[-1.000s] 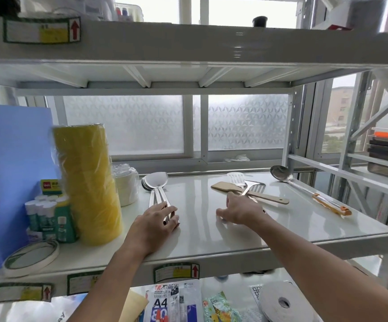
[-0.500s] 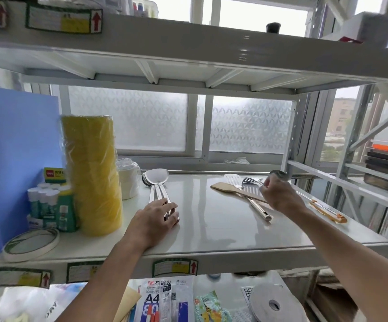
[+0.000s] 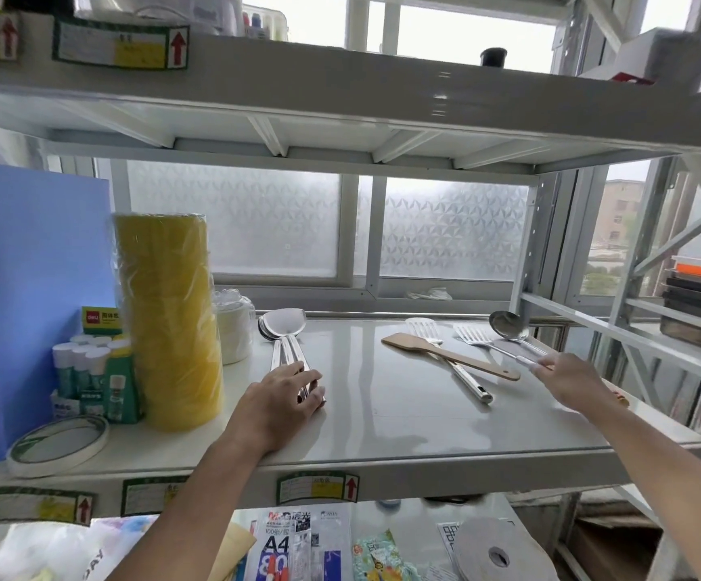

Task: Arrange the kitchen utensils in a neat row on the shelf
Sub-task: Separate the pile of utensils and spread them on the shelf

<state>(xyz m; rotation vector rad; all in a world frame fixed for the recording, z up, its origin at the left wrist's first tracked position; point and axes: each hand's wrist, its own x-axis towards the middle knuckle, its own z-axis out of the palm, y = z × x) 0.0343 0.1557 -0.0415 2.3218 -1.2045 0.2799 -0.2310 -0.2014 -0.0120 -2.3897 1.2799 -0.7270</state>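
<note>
On the white shelf (image 3: 382,429), my left hand (image 3: 285,396) lies curled over the handles of a bundle of steel spoons (image 3: 283,329) whose bowls point to the window. Further right, a wooden spatula (image 3: 445,354) lies across a steel slotted turner (image 3: 423,329). Beside them are a thinner slotted turner (image 3: 472,335) and a steel ladle (image 3: 508,325). My right hand (image 3: 566,379) pinches the end of the thinner turner's handle. It also covers most of the ladle's handle.
A tall yellow stack of tape rolls (image 3: 168,320), white cups (image 3: 235,329), glue sticks (image 3: 88,371), a blue folder (image 3: 25,287) and a flat tape roll (image 3: 59,444) fill the shelf's left side. An upper shelf (image 3: 340,90) hangs overhead. A steel post (image 3: 527,266) stands at back right.
My right hand has gone from the shelf's middle to the right end. The thinner slotted turner has shifted right, off the wooden spatula, beside the ladle. My left hand has stayed put.
</note>
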